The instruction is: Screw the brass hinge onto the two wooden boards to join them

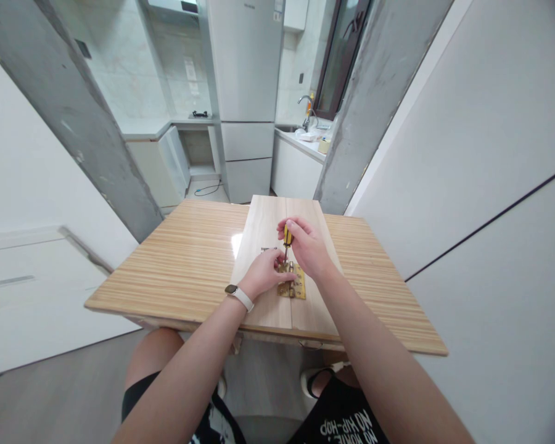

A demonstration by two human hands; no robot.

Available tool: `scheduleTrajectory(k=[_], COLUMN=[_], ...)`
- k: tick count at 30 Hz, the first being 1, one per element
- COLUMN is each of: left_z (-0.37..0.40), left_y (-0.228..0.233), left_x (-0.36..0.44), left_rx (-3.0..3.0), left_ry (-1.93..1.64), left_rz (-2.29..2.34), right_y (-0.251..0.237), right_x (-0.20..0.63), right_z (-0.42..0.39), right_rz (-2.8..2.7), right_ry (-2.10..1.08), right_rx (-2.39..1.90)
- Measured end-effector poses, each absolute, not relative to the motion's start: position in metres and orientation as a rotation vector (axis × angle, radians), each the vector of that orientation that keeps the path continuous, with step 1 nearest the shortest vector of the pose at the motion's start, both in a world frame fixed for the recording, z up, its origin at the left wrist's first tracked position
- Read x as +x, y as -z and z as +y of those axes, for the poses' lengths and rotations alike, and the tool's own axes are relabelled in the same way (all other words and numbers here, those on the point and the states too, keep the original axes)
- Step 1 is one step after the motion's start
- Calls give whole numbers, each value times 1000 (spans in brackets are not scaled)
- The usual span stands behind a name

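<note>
My right hand (306,242) is closed around the yellow-and-black handle of a screwdriver (287,236), its shaft pointing down at the left leaf of a brass hinge (299,285). The hinge lies open across the seam between two pale wooden boards (266,223). My left hand (264,271) rests at the hinge's left leaf, fingers bent near the screwdriver tip and thumb across the leaf. Whether those fingers pinch a screw is too small to tell. Several small screws (269,249) lie on the left board just beyond my left hand.
The boards lie on a wood-grain table (189,246) with angled corners. A grey fridge (247,74) stands beyond it, with a sink counter (300,145) to its right. White panels (481,154) flank the right side. My legs are under the table's near edge.
</note>
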State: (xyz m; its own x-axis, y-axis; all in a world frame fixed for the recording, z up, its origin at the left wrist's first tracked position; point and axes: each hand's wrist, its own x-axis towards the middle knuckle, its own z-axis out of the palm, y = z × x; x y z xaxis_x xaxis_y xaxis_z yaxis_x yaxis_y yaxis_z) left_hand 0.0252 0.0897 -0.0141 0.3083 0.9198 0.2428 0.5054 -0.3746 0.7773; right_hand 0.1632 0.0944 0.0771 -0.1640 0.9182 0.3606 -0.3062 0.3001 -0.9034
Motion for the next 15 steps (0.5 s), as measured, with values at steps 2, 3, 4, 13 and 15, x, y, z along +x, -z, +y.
scheduleTrajectory(k=[2,3,4,13,15], left_z=[90,90,90,89,90], left_y=[14,14,14,14,15], left_x=[25,26,26,26,26], left_rx=[2003,2006,2008,2005,2001], left_ry=[-928,-928,-928,-927,-927], left_rz=[1255,1253,1252,1249,1252], right_y=[-76,-75,-75,-80,-79], right_x=[163,162,162,160,160], right_z=[94,95,95,92,92], right_rz=[-1308,-1312,-1309,-1219,-1240], right_ry=[-1199,-1188,-1176,-1150,-1145], right_rx=[-660,-668,-675,-662,-664])
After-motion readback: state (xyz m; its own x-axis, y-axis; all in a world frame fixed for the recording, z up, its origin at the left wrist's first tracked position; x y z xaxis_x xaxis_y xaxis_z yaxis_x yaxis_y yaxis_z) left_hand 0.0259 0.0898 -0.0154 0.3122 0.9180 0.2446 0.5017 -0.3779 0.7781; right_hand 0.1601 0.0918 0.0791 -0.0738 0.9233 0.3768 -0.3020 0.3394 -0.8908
